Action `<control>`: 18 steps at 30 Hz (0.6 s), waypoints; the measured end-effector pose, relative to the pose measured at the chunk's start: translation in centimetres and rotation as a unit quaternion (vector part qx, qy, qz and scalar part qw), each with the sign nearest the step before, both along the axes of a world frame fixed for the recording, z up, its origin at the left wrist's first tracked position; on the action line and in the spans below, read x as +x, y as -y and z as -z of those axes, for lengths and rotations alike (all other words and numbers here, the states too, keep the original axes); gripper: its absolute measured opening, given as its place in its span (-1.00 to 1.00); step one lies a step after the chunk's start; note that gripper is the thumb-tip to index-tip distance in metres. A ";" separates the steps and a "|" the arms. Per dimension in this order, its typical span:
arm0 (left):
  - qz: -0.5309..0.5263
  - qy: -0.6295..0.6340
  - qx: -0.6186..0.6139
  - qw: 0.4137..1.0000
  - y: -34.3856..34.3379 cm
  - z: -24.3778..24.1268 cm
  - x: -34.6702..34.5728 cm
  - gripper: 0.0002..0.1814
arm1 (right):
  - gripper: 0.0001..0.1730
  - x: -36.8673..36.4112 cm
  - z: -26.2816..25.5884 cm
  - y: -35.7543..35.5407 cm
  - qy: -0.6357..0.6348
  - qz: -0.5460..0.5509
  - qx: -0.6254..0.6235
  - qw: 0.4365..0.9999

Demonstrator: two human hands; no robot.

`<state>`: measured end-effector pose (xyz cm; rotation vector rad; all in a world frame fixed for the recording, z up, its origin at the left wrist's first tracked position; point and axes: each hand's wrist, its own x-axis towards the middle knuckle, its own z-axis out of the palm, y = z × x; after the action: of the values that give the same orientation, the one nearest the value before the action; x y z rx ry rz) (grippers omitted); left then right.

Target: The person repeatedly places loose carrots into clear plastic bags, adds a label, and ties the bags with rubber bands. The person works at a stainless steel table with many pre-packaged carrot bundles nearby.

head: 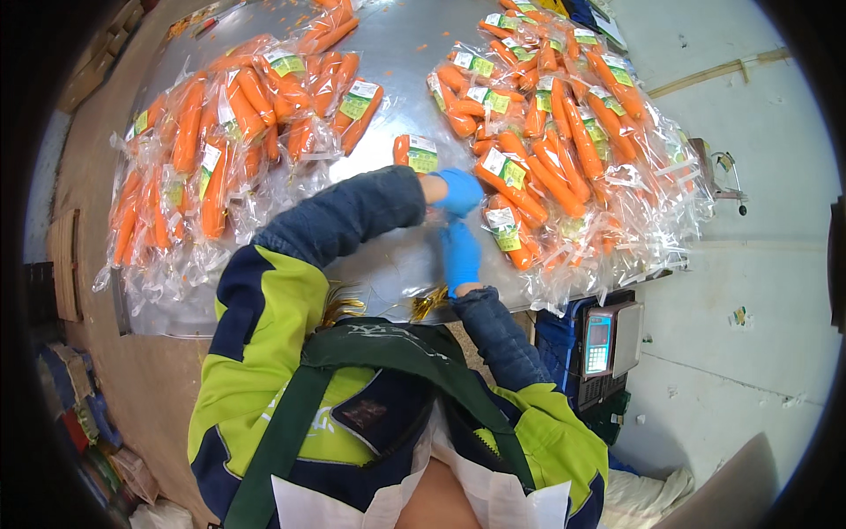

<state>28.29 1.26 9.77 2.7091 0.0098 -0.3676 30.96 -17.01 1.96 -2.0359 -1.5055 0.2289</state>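
Observation:
A clear plastic bag of carrots [423, 153] with a white and green label lies on the metal table in front of me. My left hand [461, 190], in a blue glove, is closed at the near end of this bag. Just below it, my right hand [461, 254], also gloved in blue, meets the left at the fingertips. The fingers are blurred, and what the right hand pinches is hidden. Gold twist ties [429, 303] lie at the table's near edge, with a second bunch of gold ties [340, 305] beside my left sleeve.
Bagged carrots are heaped on the left [248, 99] and on the right [568, 145] of the metal table [403, 40]. A red-handled knife [207, 26] rests at the far left. A digital scale [611, 340] stands on blue crates to the right, near a pale wall.

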 end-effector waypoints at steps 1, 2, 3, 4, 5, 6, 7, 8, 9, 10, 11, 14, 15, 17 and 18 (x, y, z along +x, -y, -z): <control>-0.117 0.086 -0.138 0.980 1.2 -0.4 -0.5 -0.73 | -0.69 0.0 -0.5 -0.6 -0.121 0.045 0.007 0.992; -0.230 0.168 -0.271 0.919 2.8 -0.8 -1.2 -0.73 | -0.73 0.0 -0.7 -0.9 -0.240 0.088 0.013 0.967; -0.337 0.243 -0.392 0.821 4.5 -1.0 -1.9 -0.73 | -0.77 0.2 -0.7 -0.7 -0.327 0.088 -0.017 0.941; -0.348 0.332 -0.251 0.840 5.5 -0.2 -3.4 -0.71 | -0.80 0.6 -0.6 -0.4 -0.414 0.091 -0.046 0.905; -0.347 0.415 -0.102 0.835 6.1 1.0 -5.8 -0.67 | -0.81 0.9 -0.4 -0.3 -0.495 0.092 -0.072 0.861; -0.402 0.259 -0.185 0.859 6.6 1.3 -8.6 -0.68 | -0.81 0.6 -1.2 -0.4 -0.552 0.081 -0.067 0.827; -0.446 0.093 -0.264 0.850 7.3 1.7 -11.3 -0.69 | -0.81 -0.1 -2.8 -0.6 -0.606 0.069 -0.066 0.790; -0.471 0.132 -0.298 0.820 8.9 3.8 -13.2 -0.72 | -0.81 -0.9 -3.7 -0.2 -0.658 0.057 -0.070 0.748; -0.491 0.172 -0.330 0.788 10.4 6.9 -14.5 -0.75 | -0.81 -1.4 -4.0 0.0 -0.687 0.063 -0.088 0.718; -0.509 0.215 -0.360 0.752 11.3 9.3 -15.1 -0.77 | -0.79 -1.7 -4.0 -0.3 -0.715 0.068 -0.104 0.688; -0.507 0.225 -0.461 0.692 11.4 10.3 -14.9 -0.79 | -0.78 -2.1 -3.9 -0.6 -0.741 0.072 -0.120 0.657; -0.483 0.216 -0.652 0.542 11.4 10.9 -14.7 -0.83 | -0.82 -1.8 -3.9 -0.8 -0.787 0.036 -0.156 0.596; -0.477 0.186 -0.661 0.548 11.0 10.0 -14.9 -0.84 | -0.83 -1.5 -4.1 -1.1 -0.803 0.034 -0.166 0.571; -0.489 0.140 -0.639 0.577 10.3 8.3 -15.4 -0.84 | -0.77 -0.6 -2.8 -1.0 -0.731 0.007 -0.170 0.661; -0.508 0.121 -0.607 0.600 9.9 7.8 -15.9 -0.84 | -0.71 -0.8 -3.3 -1.0 -0.693 -0.004 -0.169 0.701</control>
<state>12.43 -8.60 2.01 1.0234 0.8451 0.3002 30.12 -16.01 5.25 -1.2849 -0.4416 1.6857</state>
